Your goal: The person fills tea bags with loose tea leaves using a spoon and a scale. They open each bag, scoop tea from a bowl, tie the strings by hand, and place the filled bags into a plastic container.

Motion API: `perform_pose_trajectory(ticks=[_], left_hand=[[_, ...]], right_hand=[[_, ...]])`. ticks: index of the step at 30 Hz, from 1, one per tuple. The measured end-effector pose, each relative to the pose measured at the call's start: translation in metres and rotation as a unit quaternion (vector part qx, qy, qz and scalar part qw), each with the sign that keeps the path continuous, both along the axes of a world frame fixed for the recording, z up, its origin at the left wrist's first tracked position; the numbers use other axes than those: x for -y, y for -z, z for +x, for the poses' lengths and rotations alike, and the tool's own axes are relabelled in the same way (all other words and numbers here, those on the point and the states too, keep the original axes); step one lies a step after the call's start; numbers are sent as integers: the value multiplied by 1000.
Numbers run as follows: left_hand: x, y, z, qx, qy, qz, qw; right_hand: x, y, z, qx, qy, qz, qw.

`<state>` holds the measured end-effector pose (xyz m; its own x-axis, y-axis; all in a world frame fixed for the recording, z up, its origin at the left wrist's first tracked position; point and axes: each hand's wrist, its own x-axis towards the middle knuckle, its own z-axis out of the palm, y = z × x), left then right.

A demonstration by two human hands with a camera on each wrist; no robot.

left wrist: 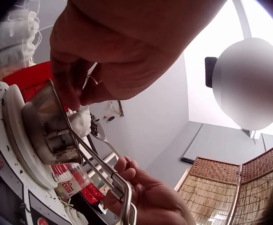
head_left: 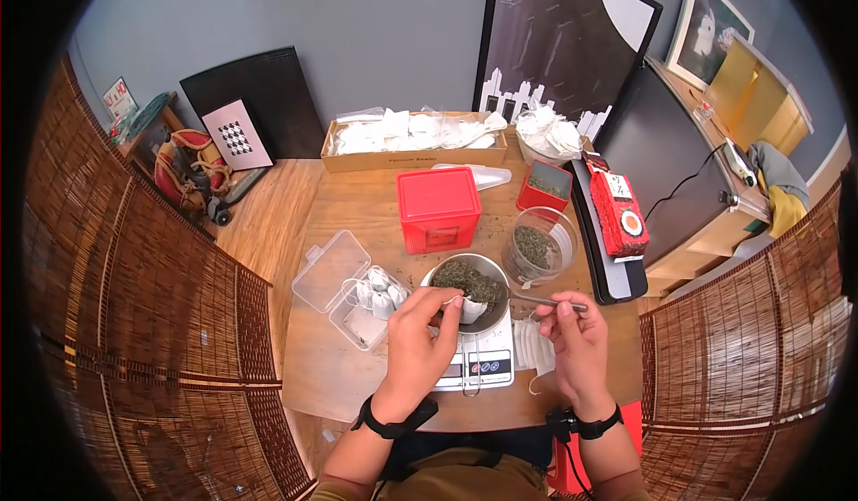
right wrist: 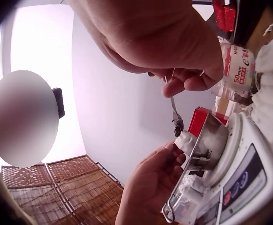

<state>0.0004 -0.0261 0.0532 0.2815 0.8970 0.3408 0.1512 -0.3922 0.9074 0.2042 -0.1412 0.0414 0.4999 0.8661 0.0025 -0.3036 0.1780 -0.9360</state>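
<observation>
A metal bowl (head_left: 487,318) with a wire handle stands on a white scale (head_left: 502,371), dark dried leaves inside. My left hand (head_left: 422,345) pinches a small white bag (head_left: 473,311) at the bowl's rim. In my right hand (head_left: 579,345) is a metal spoon (head_left: 536,300), gripped by its handle. Dark leaves lie on the spoon's tip (right wrist: 177,125), right by the mouth of the white bag (right wrist: 185,142) in the right wrist view. The left wrist view shows the left hand (left wrist: 113,51) above the bowl (left wrist: 47,126).
Left of the scale, an open clear box (head_left: 357,336) holds several filled bags. Behind are a red tin (head_left: 438,208) and a cardboard box (head_left: 416,158) of white bags. A clear tub (head_left: 561,242) of leaves stands behind right; flat white bags (head_left: 534,347) lie beside the scale.
</observation>
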Motion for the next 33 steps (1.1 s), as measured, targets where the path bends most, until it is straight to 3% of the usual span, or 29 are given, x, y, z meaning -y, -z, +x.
perform_pose_trajectory(ticks=[7,28,30,31,33], left_hand=[[-1,0,0,1,-2,-9,1000],[-1,6,-2,10,-10,-24,1000],[-1,9,-1,18,-16,-22,999],[0,10,-1,27,-21,-20,999],[1,10,0,24,-19,-17,999]], right_hand=[[-2,-2,-2,-1,5,4,1000],[13,13,-21,180,43,45,982],[14,19,-21,183,108,67,975],[14,18,-23,183,108,67,975],[15,14,-29,178,17,37,983]])
